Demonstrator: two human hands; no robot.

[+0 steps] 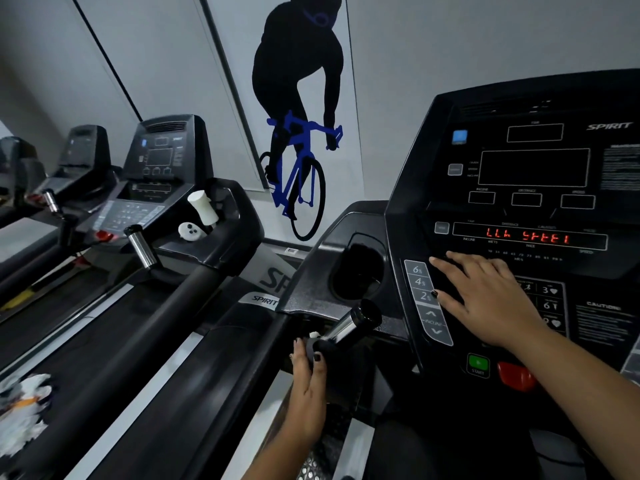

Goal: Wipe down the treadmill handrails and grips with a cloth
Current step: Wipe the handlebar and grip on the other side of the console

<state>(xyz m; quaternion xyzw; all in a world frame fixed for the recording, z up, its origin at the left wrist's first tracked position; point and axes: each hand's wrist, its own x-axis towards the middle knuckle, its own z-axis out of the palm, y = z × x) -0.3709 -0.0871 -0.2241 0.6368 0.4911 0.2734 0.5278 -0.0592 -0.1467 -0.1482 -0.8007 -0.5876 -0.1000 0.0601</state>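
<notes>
Poster (298, 116): on the wall, a black silhouette of a rider bent over a blue bicycle.
Neighbouring treadmill (162, 157): to the left, dark console with unlit screens and a grey keypad below them.
White bottle (203, 207): leans tilted in that console's right-hand pocket.
White controller (189, 232): round, with dark buttons, just beside the bottle's base.
Red key (104, 235): at that console's front edge.
Farther treadmill (85, 150): beyond it, same kind, blurred.
Wall (450, 36): pale grey.
</notes>
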